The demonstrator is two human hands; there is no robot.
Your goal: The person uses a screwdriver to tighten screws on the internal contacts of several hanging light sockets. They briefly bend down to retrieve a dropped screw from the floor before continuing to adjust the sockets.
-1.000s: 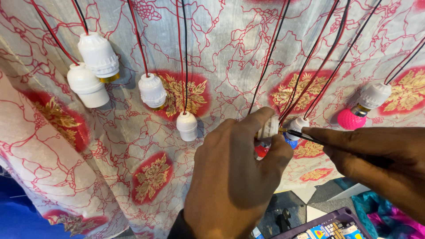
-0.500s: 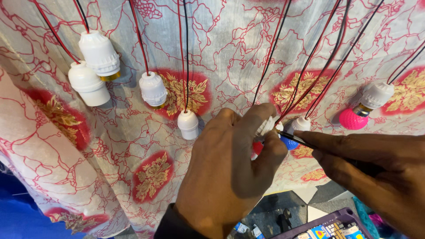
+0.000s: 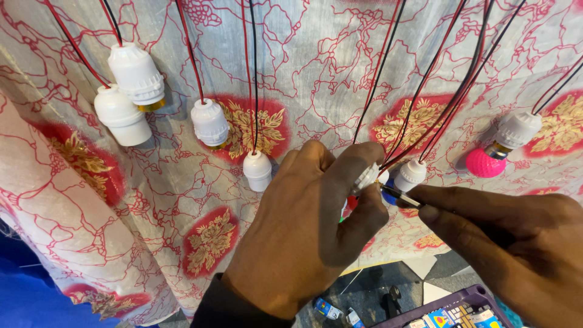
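Bulb holders are hanging on red and black wires in front of a patterned cloth, and one white holder near the middle of the frame is being pinched between the thumb and forefinger of the left hand. That hand is reaching up from the bottom centre, its fingers clamped together on the holder, hiding most of it. The right hand is coming in from the lower right, its fingers closed together around a thin dark tool whose tip is pointing left and touching the held holder, just below it.

Just beside the tool, to the right, another small white holder is hanging with a blue piece under it. Further right, a white holder is carrying a pink bulb. To the left of the left hand, a small white holder is dangling, then a larger one above it, and two big white holders are sitting close together in the upper left. The wires are running up out of the top of the frame.

Behind everything, the cloth is showing red vein lines and red patches with gold flowers. A purple tray with small packets is lying at the bottom right, and blue fabric is filling the lower left corner.
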